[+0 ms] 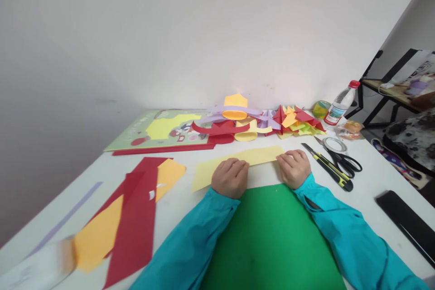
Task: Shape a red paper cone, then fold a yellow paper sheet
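Note:
A pale yellow paper strip (263,156) stretches sideways above the white table. My left hand (231,177) is closed on its lower edge near the middle, and the strip runs on past it to the left. At the right end my right hand (295,169) pinches the same edge. My fingertips are partly hidden behind the curled fingers. Beneath my wrists lies a large green sheet (275,235). Closest to my right hand are a yellow-and-black utility knife (328,165) and black scissors (343,161) with a roll of tape (335,144).
Red paper (137,226) and orange cut pieces (100,235) lie left, near a purple strip (66,217). Folded paper shapes (238,122) stand along the wall beside a green pad (129,133). A bottle (341,103) stands back right; a black object (406,222) lies front right.

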`<action>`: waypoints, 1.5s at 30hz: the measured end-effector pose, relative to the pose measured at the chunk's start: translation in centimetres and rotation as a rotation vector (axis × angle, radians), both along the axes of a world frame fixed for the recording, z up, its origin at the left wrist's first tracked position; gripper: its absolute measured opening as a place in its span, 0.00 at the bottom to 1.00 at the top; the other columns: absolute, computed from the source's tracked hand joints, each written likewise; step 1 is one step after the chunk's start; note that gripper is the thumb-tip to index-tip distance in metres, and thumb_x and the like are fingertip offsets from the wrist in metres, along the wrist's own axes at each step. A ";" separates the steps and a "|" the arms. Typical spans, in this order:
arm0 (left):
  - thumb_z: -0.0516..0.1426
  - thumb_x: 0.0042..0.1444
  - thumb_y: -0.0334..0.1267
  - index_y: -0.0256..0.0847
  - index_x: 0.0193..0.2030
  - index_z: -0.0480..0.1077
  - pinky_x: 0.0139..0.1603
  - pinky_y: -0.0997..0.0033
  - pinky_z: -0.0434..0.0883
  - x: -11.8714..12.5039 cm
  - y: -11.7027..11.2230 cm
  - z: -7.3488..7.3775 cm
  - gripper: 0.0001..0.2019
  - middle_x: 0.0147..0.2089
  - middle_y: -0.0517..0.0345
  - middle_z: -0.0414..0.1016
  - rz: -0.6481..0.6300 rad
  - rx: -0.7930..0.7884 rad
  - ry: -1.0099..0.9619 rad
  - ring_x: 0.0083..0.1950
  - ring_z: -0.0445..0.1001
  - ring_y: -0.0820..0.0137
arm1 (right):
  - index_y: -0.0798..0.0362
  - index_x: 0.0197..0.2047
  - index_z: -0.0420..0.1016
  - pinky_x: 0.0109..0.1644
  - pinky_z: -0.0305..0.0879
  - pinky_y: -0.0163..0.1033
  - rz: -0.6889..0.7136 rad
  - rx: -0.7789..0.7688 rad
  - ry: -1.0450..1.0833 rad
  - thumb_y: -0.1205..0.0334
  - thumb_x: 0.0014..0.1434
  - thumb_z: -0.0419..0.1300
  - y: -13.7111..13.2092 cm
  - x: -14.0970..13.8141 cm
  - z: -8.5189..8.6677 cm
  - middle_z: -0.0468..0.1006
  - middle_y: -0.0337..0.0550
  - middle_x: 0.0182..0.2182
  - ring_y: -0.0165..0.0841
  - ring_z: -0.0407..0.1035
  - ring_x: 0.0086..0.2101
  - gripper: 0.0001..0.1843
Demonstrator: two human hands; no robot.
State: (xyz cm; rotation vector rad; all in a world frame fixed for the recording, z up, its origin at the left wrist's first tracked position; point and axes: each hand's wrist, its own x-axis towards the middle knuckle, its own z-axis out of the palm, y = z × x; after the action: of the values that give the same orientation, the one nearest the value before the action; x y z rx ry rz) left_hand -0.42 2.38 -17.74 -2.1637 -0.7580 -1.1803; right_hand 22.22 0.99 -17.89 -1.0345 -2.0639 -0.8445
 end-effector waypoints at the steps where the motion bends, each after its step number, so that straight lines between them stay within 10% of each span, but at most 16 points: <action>1: 0.55 0.53 0.28 0.40 0.36 0.70 0.31 0.66 0.67 -0.2 0.2 -0.1 0.06 0.31 0.55 0.76 0.008 -0.003 -0.006 0.34 0.70 0.67 | 0.55 0.37 0.76 0.42 0.57 0.43 -0.025 0.005 0.007 0.70 0.54 0.56 0.2 0.3 0.0 0.80 0.42 0.31 0.35 0.67 0.35 0.09; 11: 0.56 0.52 0.27 0.39 0.35 0.70 0.30 0.66 0.68 -1.4 1.1 0.1 0.05 0.31 0.53 0.76 0.045 0.024 -0.035 0.32 0.70 0.66 | 0.56 0.31 0.76 0.38 0.56 0.43 -0.191 0.075 0.147 0.71 0.54 0.57 1.1 2.4 -0.1 0.80 0.44 0.26 0.37 0.66 0.32 0.06; 24: 0.54 0.54 0.26 0.37 0.37 0.70 0.32 0.66 0.68 2.2 -1.3 0.3 0.07 0.33 0.54 0.77 -0.111 0.013 0.043 0.34 0.71 0.67 | 0.58 0.38 0.75 0.45 0.61 0.43 0.251 -0.018 -0.008 0.72 0.58 0.56 -1.1 -3.0 0.1 0.81 0.43 0.34 0.34 0.68 0.37 0.07; 45: 0.55 0.52 0.27 0.39 0.32 0.69 0.29 0.66 0.66 -3.2 2.0 0.1 0.05 0.29 0.53 0.75 0.164 0.048 -0.026 0.32 0.70 0.66 | 0.57 0.35 0.75 0.40 0.59 0.43 0.004 0.074 0.056 0.73 0.54 0.57 0.5 1.5 0.5 0.81 0.44 0.29 0.36 0.68 0.34 0.07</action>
State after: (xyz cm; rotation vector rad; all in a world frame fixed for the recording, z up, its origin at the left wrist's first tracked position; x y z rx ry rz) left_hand -3.65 4.38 -17.59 -2.0094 -0.8911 -1.1321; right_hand 23.76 1.45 -17.43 -1.0030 -1.9725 -0.8736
